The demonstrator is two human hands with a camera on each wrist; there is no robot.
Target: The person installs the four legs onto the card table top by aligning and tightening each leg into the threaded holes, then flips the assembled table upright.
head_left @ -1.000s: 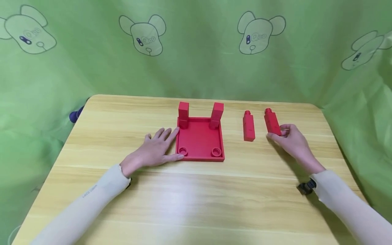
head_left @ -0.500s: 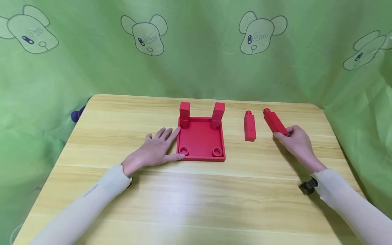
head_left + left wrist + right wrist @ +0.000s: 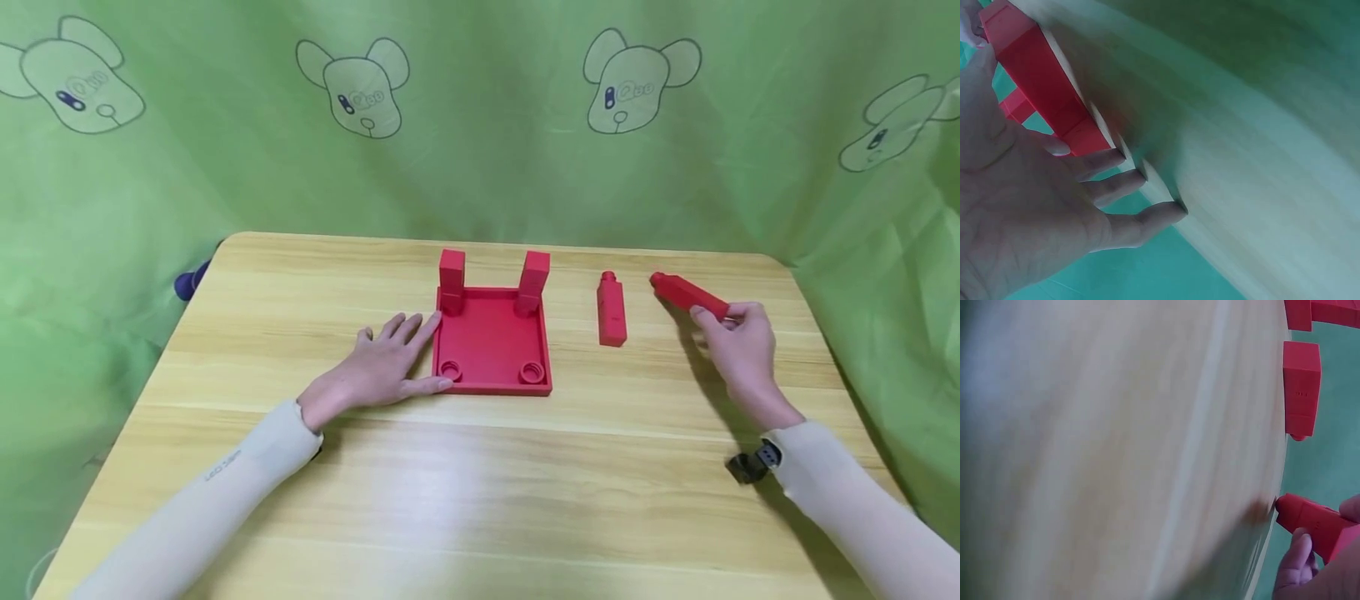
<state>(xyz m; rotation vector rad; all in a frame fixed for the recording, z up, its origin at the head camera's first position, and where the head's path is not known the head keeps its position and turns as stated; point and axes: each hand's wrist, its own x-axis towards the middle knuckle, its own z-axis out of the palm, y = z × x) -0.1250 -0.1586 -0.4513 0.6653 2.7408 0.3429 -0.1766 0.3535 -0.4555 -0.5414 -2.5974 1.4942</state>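
My R hand [image 3: 738,343] pinches rightmost red post [image 3: 684,294]; L hand [image 3: 372,367] spread against tray [image 3: 489,343]. Prob. pickup; next likely needs lift left.

Red block [image 3: 688,296] in right hand [image 3: 742,354] farther aslant than 1 second ago

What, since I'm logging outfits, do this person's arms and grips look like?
The left sleeve and right sleeve are long and pale; the left has faint lettering. A black device sits by the right cuff; something black peeks from the left. The left grip and right grip wear no gloves.
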